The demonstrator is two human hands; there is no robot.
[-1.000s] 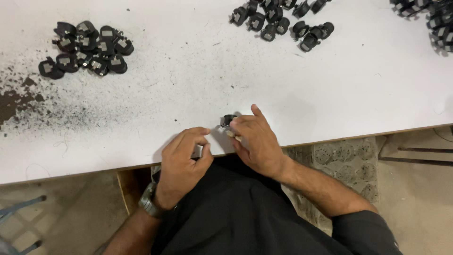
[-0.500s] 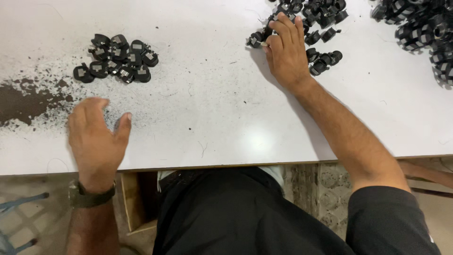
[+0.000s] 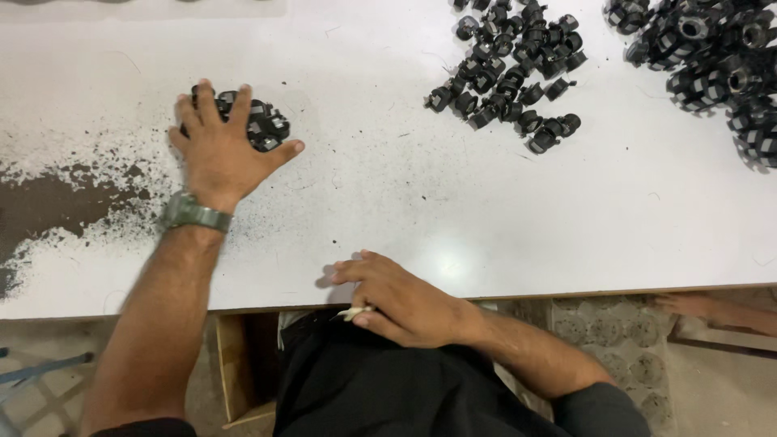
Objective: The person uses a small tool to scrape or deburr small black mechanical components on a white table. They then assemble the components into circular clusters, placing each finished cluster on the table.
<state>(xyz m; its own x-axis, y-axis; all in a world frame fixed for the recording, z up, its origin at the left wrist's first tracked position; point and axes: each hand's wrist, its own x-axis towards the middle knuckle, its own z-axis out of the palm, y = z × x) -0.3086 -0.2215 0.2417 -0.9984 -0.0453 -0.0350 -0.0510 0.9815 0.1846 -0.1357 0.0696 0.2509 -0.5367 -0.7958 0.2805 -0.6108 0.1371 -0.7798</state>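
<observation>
Black plastic clips (image 3: 263, 125) under left hand (image 3: 214, 150), grip wide and flat; better to pinch one only. Right hand (image 3: 401, 299) at near desk (image 3: 388, 202) edge, grip narrow on small white piece (image 3: 353, 312).

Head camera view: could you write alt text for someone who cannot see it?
A person's left hand presses flat on a small pile of black plastic parts on a white table. The right hand rests at the table edge, with more black parts farther off.
</observation>
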